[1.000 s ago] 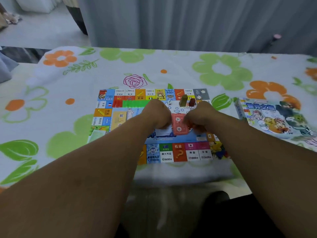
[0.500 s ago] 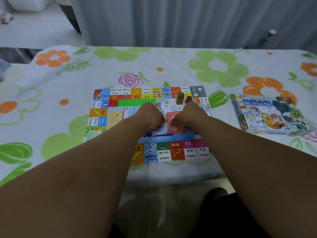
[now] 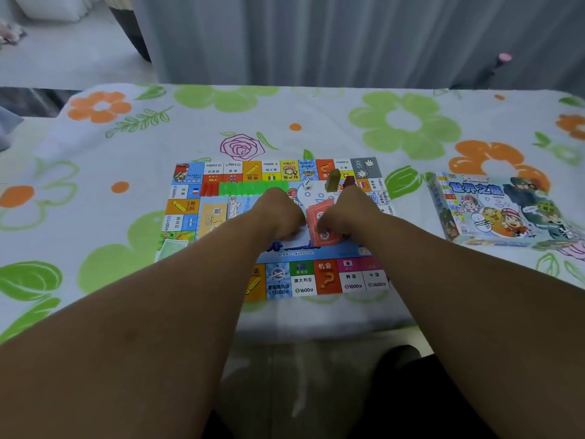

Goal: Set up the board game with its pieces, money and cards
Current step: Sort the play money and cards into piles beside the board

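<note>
A colourful game board (image 3: pixel 316 280) lies on the flowered cloth. Over its middle, my left hand (image 3: pixel 278 213) and my right hand (image 3: pixel 342 213) meet with curled fingers around a stack of red cards (image 3: pixel 319 221). My right hand grips the stack from the right; my left hand's fingers are hidden behind its knuckles at the stack's left edge. Behind the hands stand an olive pawn (image 3: pixel 333 180), a dark red pawn (image 3: pixel 349 182) and a white die (image 3: pixel 306 185). Rows of green houses (image 3: pixel 253 187) and red houses (image 3: pixel 209 189) lie near the board's far side.
The game box (image 3: pixel 493 210) lies to the right of the board. A yellow card stack (image 3: pixel 213 218) sits on the board's left part, and pale green paper money (image 3: pixel 171 248) lies at its left edge. A grey curtain hangs behind the table's far edge.
The red card stack has tilted up more on its edge between my hands. Both hands stay at the board's centre; the camera view shifted slightly.
</note>
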`<state>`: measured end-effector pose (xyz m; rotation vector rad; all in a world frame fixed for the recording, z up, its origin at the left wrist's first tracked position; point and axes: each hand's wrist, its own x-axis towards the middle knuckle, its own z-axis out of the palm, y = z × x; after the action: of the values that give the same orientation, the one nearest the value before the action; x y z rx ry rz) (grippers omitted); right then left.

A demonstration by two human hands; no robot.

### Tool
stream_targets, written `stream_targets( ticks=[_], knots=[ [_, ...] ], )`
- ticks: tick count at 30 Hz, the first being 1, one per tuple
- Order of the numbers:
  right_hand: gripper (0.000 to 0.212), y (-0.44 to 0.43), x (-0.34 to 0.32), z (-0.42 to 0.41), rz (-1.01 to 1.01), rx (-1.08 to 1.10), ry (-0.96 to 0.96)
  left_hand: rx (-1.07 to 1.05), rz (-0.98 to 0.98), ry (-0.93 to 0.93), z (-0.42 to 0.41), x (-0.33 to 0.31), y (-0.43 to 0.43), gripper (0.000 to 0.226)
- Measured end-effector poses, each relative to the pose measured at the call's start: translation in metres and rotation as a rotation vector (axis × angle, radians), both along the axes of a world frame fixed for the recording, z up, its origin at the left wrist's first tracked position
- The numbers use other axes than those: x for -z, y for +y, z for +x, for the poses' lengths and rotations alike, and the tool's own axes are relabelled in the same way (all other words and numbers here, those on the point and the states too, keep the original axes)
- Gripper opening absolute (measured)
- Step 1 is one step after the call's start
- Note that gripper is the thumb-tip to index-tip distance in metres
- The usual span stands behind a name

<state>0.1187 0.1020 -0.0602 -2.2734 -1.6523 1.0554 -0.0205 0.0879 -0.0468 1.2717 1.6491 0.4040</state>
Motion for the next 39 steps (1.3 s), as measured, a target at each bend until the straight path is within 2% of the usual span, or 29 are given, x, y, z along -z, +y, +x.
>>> stream_targets(
  ticks=[2,6,11,13,16,19,21,23,27,31,34,39],
  knots=[
    [0.047,-0.001,0.000,-0.001,0.021,-0.015,-0.052,-0.002,0.001,-0.008,0.001,0.001,0.000,0.020],
    [0.045,0.000,0.001,-0.003,0.031,-0.013,-0.037,-0.002,0.006,-0.009,0.002,-0.001,-0.002,0.014],
    [0.039,0.002,-0.008,0.010,0.064,0.110,0.206,-0.047,0.022,-0.037,0.000,-0.006,0.002,0.008],
    [0.035,0.004,-0.017,0.016,0.065,0.165,0.327,-0.141,-0.007,-0.139,0.000,-0.010,0.003,0.008],
    [0.039,0.002,-0.030,0.018,0.045,0.149,0.497,-0.227,-0.060,-0.315,0.003,-0.017,-0.002,0.022],
    [0.037,-0.008,-0.037,0.013,0.013,0.052,0.554,-0.200,-0.181,-0.519,0.005,-0.023,-0.011,0.023],
    [0.047,-0.014,-0.037,0.011,0.032,0.008,0.546,-0.208,-0.204,-0.577,0.006,-0.025,-0.014,0.023],
    [0.048,-0.016,-0.039,0.013,0.041,-0.013,0.551,-0.227,-0.176,-0.565,0.005,-0.025,-0.016,0.022],
    [0.028,-0.018,-0.044,0.025,0.110,0.000,0.648,-0.189,-0.156,-0.490,-0.003,-0.025,-0.019,0.022],
    [0.026,-0.023,-0.048,0.030,0.198,-0.077,0.741,-0.125,-0.154,-0.452,-0.003,-0.028,-0.023,0.021],
    [0.018,-0.026,-0.047,0.026,0.208,-0.135,0.722,-0.092,-0.143,-0.453,0.002,-0.030,-0.027,0.017],
    [0.019,-0.027,-0.048,0.030,0.234,-0.130,0.702,-0.102,-0.114,-0.457,0.010,-0.028,-0.029,0.027]
  ],
)
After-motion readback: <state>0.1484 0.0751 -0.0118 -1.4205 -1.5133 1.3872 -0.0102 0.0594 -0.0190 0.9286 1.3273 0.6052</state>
